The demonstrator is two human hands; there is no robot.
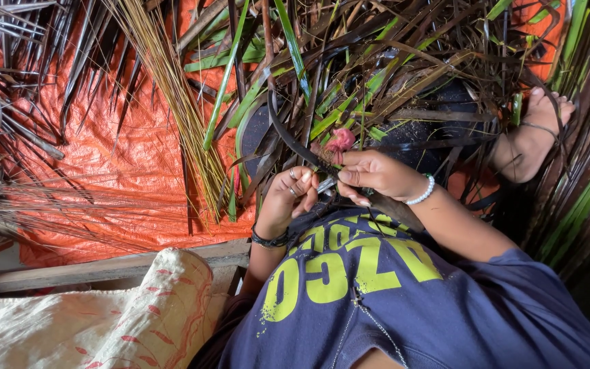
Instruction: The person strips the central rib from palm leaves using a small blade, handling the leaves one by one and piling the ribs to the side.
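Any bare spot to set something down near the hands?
Bare orange tarp between the dry stick bundle and grey fronds. Crowded around left hand and right hand: piled leaf strips.

orange tarp (131,157) on floor, wooden plank (104,268), patterned sack (124,321)

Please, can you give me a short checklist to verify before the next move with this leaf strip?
1. Right hand grips the dark leaf strip: ok.
2. Left hand closed on the strip: cannot tell.
3. What the pink object at the right fingertips is: cannot tell.
4. Bare foot apart from both hands: ok.
5. Work spot free of the loose leaves: not ok, they crowd it.
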